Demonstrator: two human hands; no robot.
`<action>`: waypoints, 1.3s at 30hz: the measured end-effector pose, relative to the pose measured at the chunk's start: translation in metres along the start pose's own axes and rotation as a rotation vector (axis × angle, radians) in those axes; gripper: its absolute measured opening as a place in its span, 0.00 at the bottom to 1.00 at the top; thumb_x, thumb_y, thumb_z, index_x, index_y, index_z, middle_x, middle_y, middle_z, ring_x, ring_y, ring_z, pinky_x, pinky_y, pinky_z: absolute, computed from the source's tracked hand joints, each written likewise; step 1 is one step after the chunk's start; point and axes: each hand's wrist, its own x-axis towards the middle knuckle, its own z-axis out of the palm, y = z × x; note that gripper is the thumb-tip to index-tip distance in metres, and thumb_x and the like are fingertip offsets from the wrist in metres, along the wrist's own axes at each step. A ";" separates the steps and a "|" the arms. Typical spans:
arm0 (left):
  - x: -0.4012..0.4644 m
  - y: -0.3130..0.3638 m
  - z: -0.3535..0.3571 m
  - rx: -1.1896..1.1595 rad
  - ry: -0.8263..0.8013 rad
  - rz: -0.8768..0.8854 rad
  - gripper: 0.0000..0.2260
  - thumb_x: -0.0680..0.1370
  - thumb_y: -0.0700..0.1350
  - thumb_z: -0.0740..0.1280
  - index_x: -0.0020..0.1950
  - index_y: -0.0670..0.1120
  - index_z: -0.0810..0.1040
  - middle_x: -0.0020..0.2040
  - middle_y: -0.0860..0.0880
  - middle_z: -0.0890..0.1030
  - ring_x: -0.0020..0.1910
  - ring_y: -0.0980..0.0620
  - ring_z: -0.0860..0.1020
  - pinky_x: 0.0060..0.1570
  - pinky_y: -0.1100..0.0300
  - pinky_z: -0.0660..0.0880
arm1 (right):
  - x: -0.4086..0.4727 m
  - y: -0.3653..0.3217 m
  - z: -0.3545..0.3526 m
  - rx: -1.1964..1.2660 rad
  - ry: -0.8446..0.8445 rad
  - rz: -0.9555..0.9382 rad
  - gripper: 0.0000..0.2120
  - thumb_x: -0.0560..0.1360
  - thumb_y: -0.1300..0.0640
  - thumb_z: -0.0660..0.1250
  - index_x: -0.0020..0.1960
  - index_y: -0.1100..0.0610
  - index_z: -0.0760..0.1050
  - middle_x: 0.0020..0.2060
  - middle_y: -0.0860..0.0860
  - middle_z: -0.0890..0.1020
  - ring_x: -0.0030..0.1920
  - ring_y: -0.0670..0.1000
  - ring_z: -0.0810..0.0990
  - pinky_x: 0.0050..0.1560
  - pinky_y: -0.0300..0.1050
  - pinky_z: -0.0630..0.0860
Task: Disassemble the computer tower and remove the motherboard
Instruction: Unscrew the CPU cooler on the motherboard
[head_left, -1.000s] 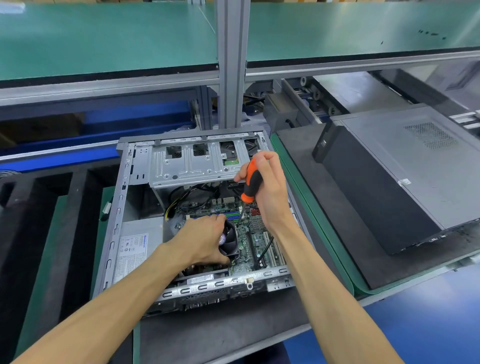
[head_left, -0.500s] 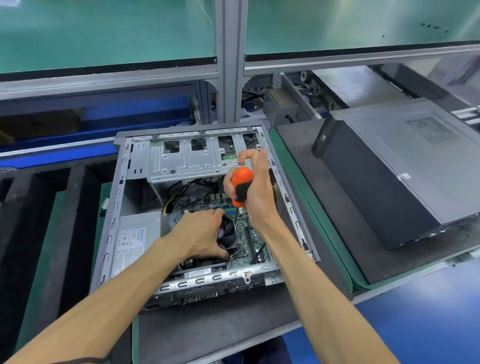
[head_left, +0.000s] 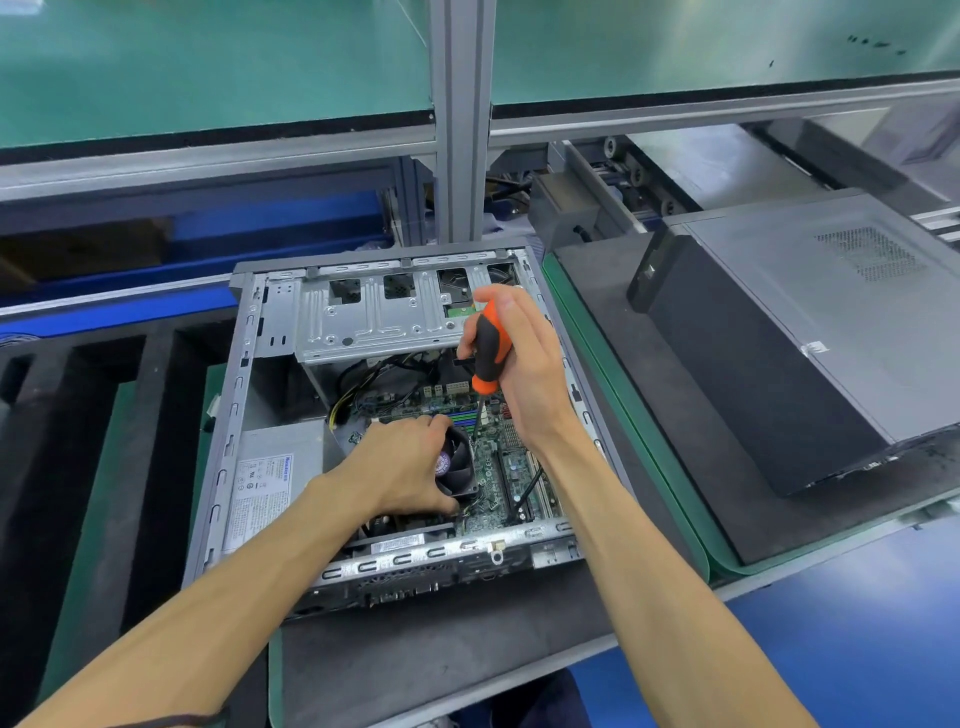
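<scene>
Inside open tower (head_left: 244, 395), left hand (head_left: 405, 467) fingers grip CPU fan (head_left: 458, 467); right hand (head_left: 524, 364) fingers wrap screwdriver (head_left: 488, 353) above mobo (head_left: 498, 457)

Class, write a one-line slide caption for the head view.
Right hand drives screwdriver into motherboard; left hand grips fan.

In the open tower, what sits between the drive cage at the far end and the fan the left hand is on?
In the head view, black and yellow cables and a strip of motherboard lie between the drive cage and the fan.
</scene>
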 end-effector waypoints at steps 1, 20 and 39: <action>0.000 0.000 0.000 0.003 0.002 0.000 0.42 0.62 0.69 0.70 0.69 0.47 0.67 0.57 0.50 0.79 0.54 0.47 0.79 0.42 0.53 0.70 | 0.001 0.000 0.001 0.011 -0.006 0.009 0.10 0.82 0.47 0.61 0.52 0.53 0.75 0.37 0.53 0.79 0.37 0.53 0.78 0.43 0.56 0.70; 0.001 -0.001 0.001 -0.024 -0.005 -0.006 0.43 0.62 0.69 0.71 0.69 0.48 0.67 0.59 0.50 0.79 0.56 0.46 0.78 0.47 0.52 0.74 | -0.002 -0.001 0.005 -0.120 0.031 0.052 0.14 0.78 0.40 0.63 0.52 0.45 0.83 0.38 0.44 0.79 0.37 0.48 0.75 0.33 0.45 0.73; 0.000 0.000 0.000 -0.063 -0.029 -0.016 0.44 0.63 0.67 0.72 0.71 0.47 0.65 0.61 0.49 0.78 0.58 0.46 0.77 0.51 0.51 0.75 | -0.003 -0.003 0.006 -0.091 0.031 0.010 0.13 0.80 0.41 0.61 0.54 0.48 0.79 0.37 0.48 0.79 0.38 0.49 0.78 0.33 0.45 0.72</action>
